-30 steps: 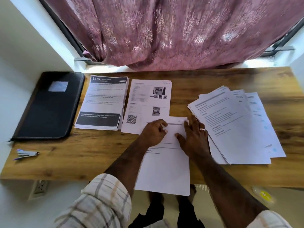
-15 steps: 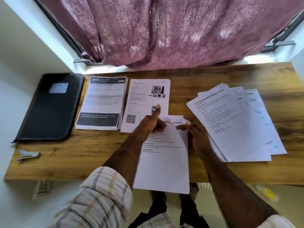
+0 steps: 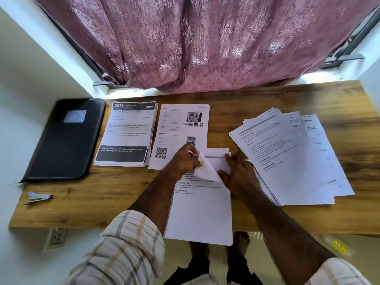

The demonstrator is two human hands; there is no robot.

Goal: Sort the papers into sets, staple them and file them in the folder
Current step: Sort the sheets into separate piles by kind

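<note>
While the top corner of the near stack (image 3: 200, 212) lay flat a second ago, it is now peeled up and folded back toward the person, pinched in the grip of the left hand (image 3: 186, 160). The right hand (image 3: 239, 171) is laid on the same stack just beside the fold, fingers fairly straight and pressing down, holding nothing. The stack lies at the front edge of the surface (image 3: 267, 95), partly overhanging it. The sheets beneath are probably being checked or counted, so sorting seems unfinished. Two neat sets (image 3: 125, 134) are laid beside the closed folder (image 3: 63, 140); a fanned pile (image 3: 287, 153) is left at the right. The stapler (image 3: 39, 198) lies untouched, well apart.
</note>
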